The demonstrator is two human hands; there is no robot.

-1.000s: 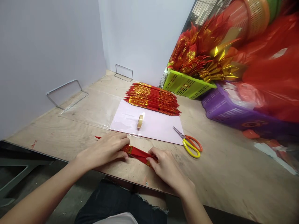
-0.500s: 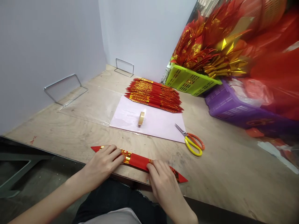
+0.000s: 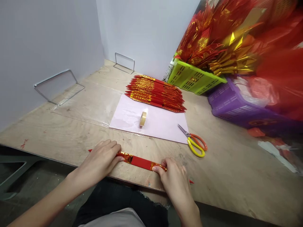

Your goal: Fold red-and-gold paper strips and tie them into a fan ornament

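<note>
Left hand [image 3: 103,157] and right hand [image 3: 175,176], both pinching now, on one red-and-gold strip [image 3: 141,162], lower centre of the frame, close to the front edge of the table [image 3: 236,164]! Look at the left: back of the hand up, fingers curled over the far side, thumb tucked underneath, forearm slanting in from the lower left. On the right, thumb laid along the near edge, fingers bent behind, wrist dropping toward the bottom edge. A flat red stretch shows between the grips; pointed tips peek out beyond each hand. Just above, a tape roll [image 3: 142,119] stands on a white sheet [image 3: 163,124], scissors [image 3: 189,136] across its right corner, a pile of folded strips [image 3: 155,93] behind. Upper right, a green basket [image 3: 200,75] brims with foil pieces.
</note>
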